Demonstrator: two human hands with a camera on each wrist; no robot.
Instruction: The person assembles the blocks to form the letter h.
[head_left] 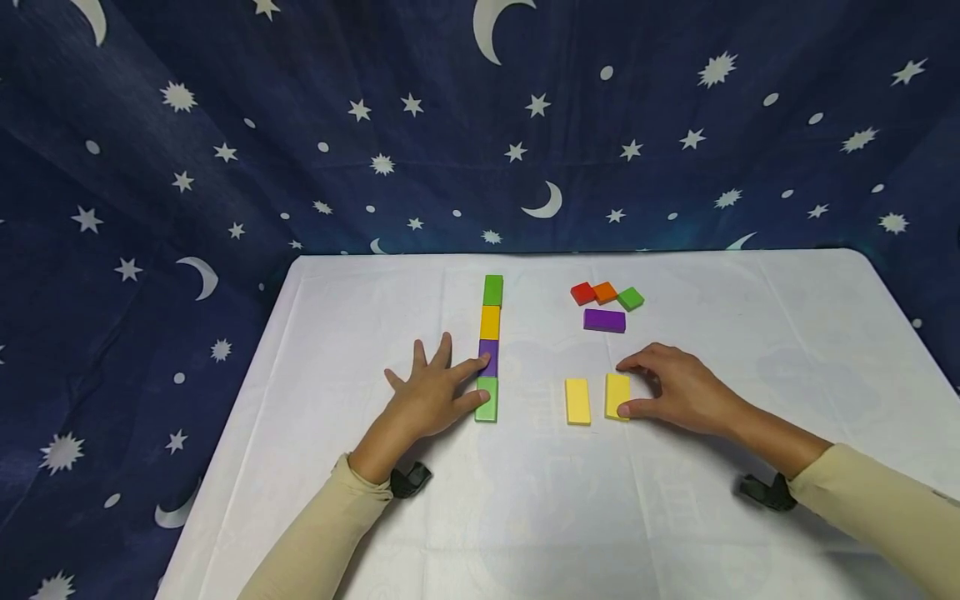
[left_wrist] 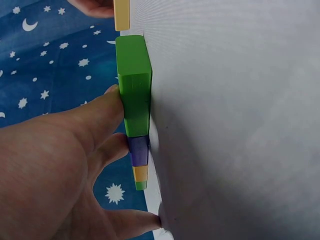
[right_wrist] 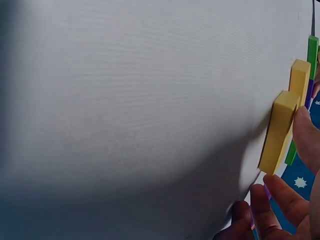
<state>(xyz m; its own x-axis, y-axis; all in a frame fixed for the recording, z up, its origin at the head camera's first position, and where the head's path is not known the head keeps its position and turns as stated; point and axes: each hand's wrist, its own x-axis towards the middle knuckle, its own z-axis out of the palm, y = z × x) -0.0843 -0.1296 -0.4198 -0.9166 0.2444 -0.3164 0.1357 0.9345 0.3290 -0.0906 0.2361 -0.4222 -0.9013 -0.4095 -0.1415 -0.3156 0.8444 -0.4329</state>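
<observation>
A straight row of rectangular blocks lies on the white table: a light green block (head_left: 487, 410), a purple block (head_left: 488, 367), a yellow-orange block (head_left: 491, 322) and a darker green block (head_left: 492, 291). My left hand (head_left: 429, 396) has its fingers spread, the thumb on the light green block and the index fingertip on the purple one. My right hand (head_left: 686, 390) holds a pale yellow block (head_left: 617, 393), thumb near its closer end and index fingertip at its far end. Just left of that lies a second pale yellow block (head_left: 577, 402), apart from both hands.
Toward the back lie a red block (head_left: 582, 293), an orange block (head_left: 604, 292) and a small green block (head_left: 631, 298) in a loose line. A purple block (head_left: 604, 321) lies in front of them. A dark curtain (head_left: 450, 125) with stars and moons hangs behind the table.
</observation>
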